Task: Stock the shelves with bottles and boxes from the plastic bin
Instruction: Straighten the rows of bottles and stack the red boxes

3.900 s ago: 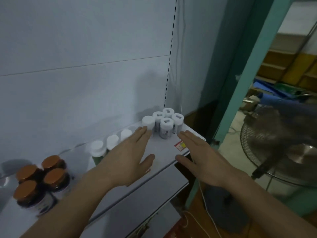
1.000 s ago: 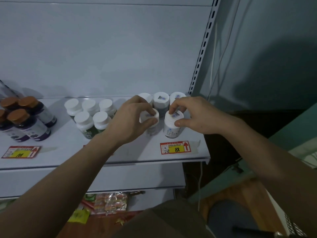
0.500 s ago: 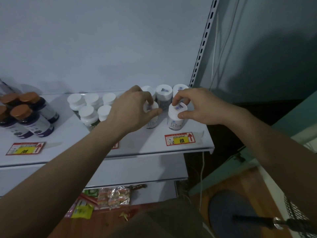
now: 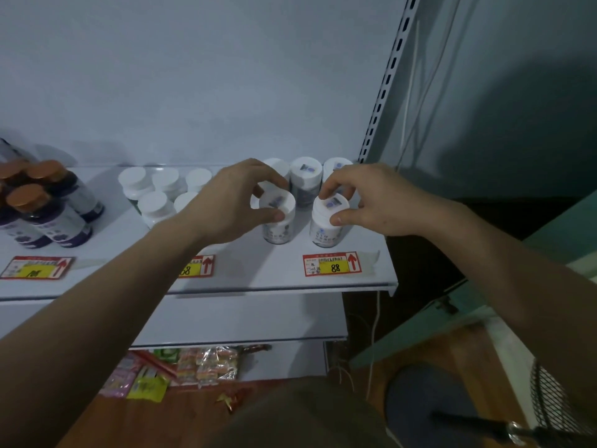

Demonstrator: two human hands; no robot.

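Left hand [image 4: 226, 205] fingers [image 4: 273, 216] clamped round cap of left white bottle [image 4: 277, 223]; right hand [image 4: 371, 202] pinching right white bottle [image 4: 328, 221]. Both upright, blue-labelled, near shelf [image 4: 274, 273] right front corner.

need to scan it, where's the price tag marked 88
In the head view, the red and yellow price tag marked 88 lies flat near the white shelf's front right edge, directly before the white-capped bottle in the right hand.

We see three red-and-yellow price tags [image 4: 331, 264] along the shelf's front edge, snack packets [image 4: 206, 367] on the floor beneath, and a fan base [image 4: 429, 399] at right.
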